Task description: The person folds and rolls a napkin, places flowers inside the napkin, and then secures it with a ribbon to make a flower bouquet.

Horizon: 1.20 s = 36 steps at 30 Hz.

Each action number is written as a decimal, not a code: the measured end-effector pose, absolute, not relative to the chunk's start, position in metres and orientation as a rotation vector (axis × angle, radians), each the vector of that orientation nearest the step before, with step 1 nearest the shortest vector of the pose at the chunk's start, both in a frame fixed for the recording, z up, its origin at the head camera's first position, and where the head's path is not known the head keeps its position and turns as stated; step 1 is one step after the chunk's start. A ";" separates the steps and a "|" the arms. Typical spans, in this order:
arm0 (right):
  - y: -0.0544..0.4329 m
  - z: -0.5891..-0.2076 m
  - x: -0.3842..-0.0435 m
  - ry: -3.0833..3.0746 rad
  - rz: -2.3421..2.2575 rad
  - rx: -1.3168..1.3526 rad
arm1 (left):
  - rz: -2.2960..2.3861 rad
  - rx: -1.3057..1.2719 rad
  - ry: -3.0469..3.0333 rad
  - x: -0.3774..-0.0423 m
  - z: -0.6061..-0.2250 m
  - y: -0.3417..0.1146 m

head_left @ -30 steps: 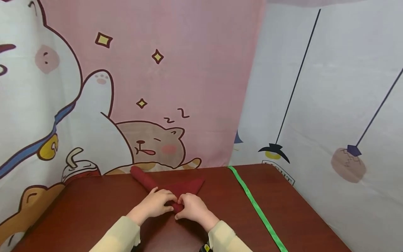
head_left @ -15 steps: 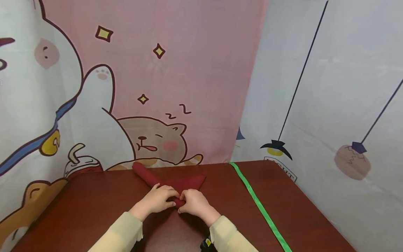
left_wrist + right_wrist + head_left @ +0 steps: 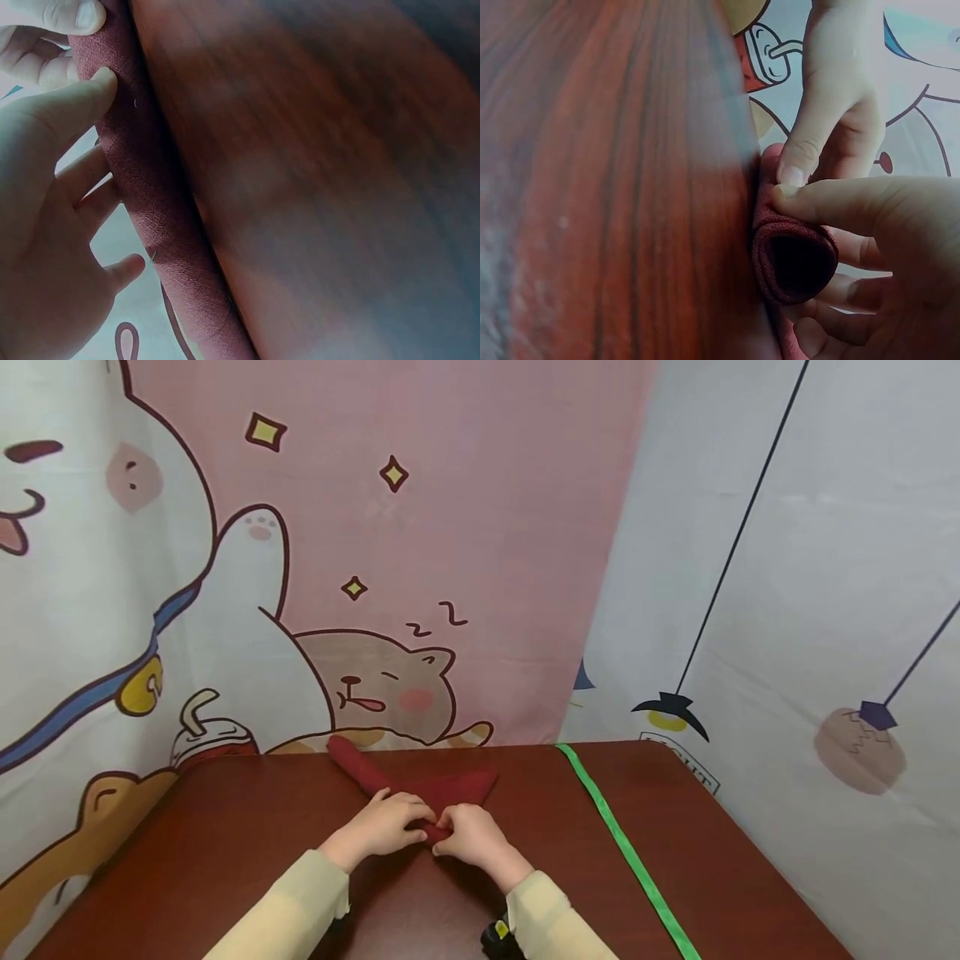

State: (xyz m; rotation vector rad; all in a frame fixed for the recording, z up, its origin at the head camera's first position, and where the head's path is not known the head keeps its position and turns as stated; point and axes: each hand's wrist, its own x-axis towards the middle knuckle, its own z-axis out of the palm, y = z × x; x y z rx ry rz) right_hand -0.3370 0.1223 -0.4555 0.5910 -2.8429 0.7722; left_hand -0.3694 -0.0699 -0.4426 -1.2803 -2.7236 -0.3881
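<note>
A dark red cloth [image 3: 459, 787] lies on the table, partly rolled into a tube that slants from the far left toward me. Its flat, pointed part spreads at the far side, behind my hands. My left hand [image 3: 386, 823] grips the roll, thumb on the near side and fingers beyond it. Close beside it, my right hand [image 3: 474, 838] pinches the roll near its end. In the right wrist view, the hollow round end of the roll [image 3: 763, 259] shows below my right thumb, and both thumb tips nearly meet. The left wrist view shows the roll [image 3: 157, 195] running past my left fingers.
A green strip [image 3: 626, 852] runs lengthwise along the right of the reddish-brown wooden table [image 3: 570, 860]. A small black object with a yellow spot [image 3: 498, 937] is near my right sleeve. Cartoon-printed curtains [image 3: 510, 568] hang behind the table's far edge.
Both hands have moved slightly away from me with the rolled cloth, and less red shows between them. The head view has shifted a little. Both grips stay on the roll.
</note>
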 end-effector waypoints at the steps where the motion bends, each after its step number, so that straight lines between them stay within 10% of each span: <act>1: 0.123 -0.456 -0.338 -2.833 0.782 0.600 | -0.384 -1.279 -2.723 -0.369 -0.443 -0.070; 36: 0.132 -0.454 -0.340 -2.886 1.042 0.681 | -0.237 -1.249 -2.624 -0.363 -0.439 -0.073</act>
